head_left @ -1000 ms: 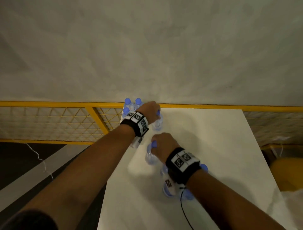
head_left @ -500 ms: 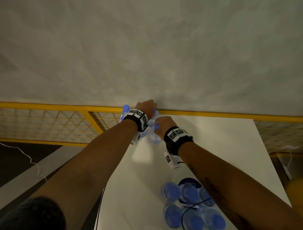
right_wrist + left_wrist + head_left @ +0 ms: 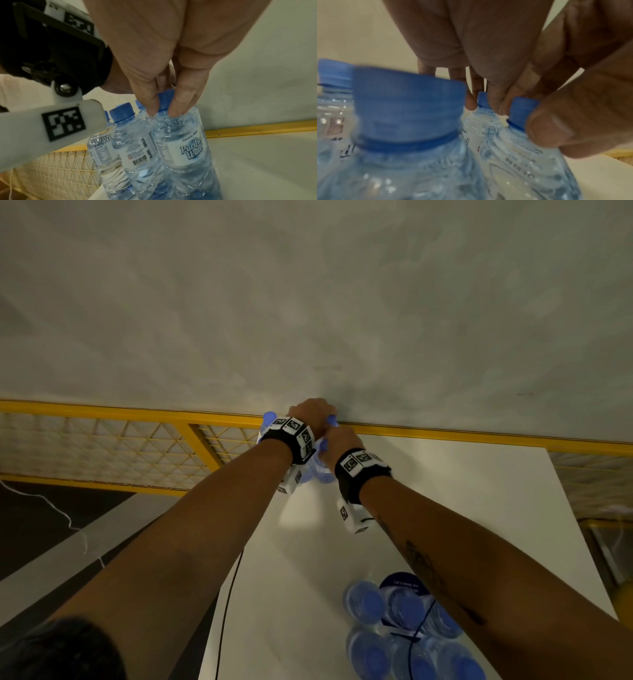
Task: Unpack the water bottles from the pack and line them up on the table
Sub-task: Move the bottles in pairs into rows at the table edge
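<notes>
The label (image 3: 186,147) of the nearest bottle (image 3: 185,148) reads "Purity Water" — other print too blurred.

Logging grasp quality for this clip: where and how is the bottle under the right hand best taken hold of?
By its blue cap and neck, from straight above. The bottle stands upright, pressed against other bottles on the side toward the left hand, so its body is not free all round; only the top is. The right hand already pinches the cap there between two fingers.
</notes>
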Tool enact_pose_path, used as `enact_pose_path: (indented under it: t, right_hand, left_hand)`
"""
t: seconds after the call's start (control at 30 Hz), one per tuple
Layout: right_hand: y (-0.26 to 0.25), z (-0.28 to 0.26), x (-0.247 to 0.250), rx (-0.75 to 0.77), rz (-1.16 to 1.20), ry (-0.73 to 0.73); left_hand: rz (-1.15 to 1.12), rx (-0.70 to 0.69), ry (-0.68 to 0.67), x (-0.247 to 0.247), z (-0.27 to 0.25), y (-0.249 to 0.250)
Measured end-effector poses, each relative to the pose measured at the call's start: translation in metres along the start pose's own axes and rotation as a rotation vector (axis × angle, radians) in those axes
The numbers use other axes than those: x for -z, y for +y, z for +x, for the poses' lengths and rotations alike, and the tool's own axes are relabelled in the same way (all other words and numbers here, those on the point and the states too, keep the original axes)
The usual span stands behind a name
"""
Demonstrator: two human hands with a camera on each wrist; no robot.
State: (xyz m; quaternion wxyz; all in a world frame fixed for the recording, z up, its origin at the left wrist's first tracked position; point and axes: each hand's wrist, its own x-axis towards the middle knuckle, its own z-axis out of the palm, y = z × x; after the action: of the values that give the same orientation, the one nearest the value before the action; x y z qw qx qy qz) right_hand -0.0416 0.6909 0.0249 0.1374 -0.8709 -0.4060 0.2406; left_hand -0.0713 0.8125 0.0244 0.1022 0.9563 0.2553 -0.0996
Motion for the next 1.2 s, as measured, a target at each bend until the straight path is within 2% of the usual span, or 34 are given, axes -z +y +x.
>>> enact_pose_path:
  t: [0.17,0.27,0.4,0.5,0.57,0.67,0.8,1.0,1.2]
  right_hand:
    - [0.000,-0.010,0.003,-0.012,0.031,-0.001]
    - [0.001,-0.033,0.018,-0.003,0.040,-0.018]
    - [0.002,-0.090,0.046,0.075,0.024,0.004]
    - [0.015,-0.154,0.059,0.122,-0.007,-0.001]
    - [0.029,-0.200,0.059,0.148,-0.042,-0.024]
    - [0.048,-0.252,0.045,0.148,-0.087,-0.151]
    - [0.061,-0.299,0.011,0.088,-0.068,-0.329]
    - [0.079,-0.343,-0.036,0.088,-0.151,-0.257]
    - [0.086,-0.361,-0.054,0.127,-0.210,-0.166]
  left_hand:
    - [-0.033,0.003,-0.032,0.001,-0.005,-0.001]
    - [-0.133,0.048,0.012,0.001,-0.014,-0.004]
    - [-0.166,0.034,0.143,0.015,-0.049,0.001]
    - [-0.303,-0.055,0.311,0.018,-0.097,0.022]
    - [-0.399,-0.141,0.363,0.008,-0.137,0.046]
    - [-0.421,-0.282,0.251,-0.014,-0.200,0.092]
    - [-0.360,-0.337,0.050,-0.055,-0.254,0.129]
    - [-0.225,-0.266,-0.143,-0.076,-0.285,0.155]
    - [-0.223,-0.204,-0.138,-0.088,-0.289,0.158]
